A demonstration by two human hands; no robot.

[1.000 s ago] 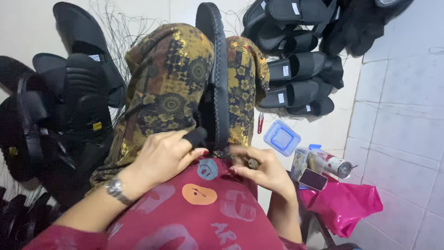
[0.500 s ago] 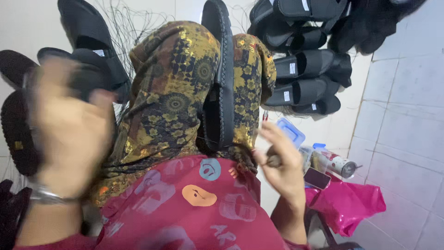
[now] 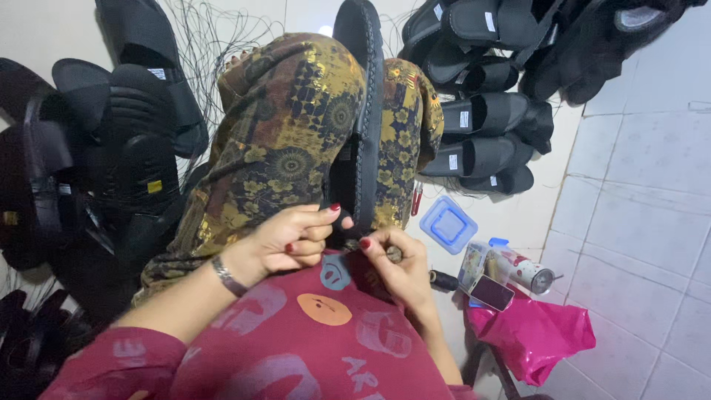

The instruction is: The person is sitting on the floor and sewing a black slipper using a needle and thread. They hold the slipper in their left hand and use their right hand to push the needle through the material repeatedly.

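The left hand (image 3: 292, 238) has its grip pressed together, thumb and forefinger pinched at the near end of a black rubber sandal sole with a stitched edge (image 3: 364, 111); whether something thin sits in that pinch cannot be told. The right hand (image 3: 396, 267) is just beside it, fingers curled tight around a small dark object that is too hidden to name, its thumb touching the same near end of the sole. Both hands meet at that end, the left a little higher and closer to the sole's edge.

The sole stands on its edge, clamped between the person's knees, which are covered in gold-and-brown patterned cloth (image 3: 289, 141). Its long axis runs straight away from the hands, up the picture, with the far end rising past the knees.

Further out, on the tiled floor (image 3: 644, 185), a small blue plastic lid or box (image 3: 448, 224) lies to the right, then a pink plastic bag (image 3: 537, 333) with small containers near it. Piles of finished black sandals (image 3: 481, 126) lie right and left, and loose dark threads (image 3: 222, 30) spread beyond the knees.
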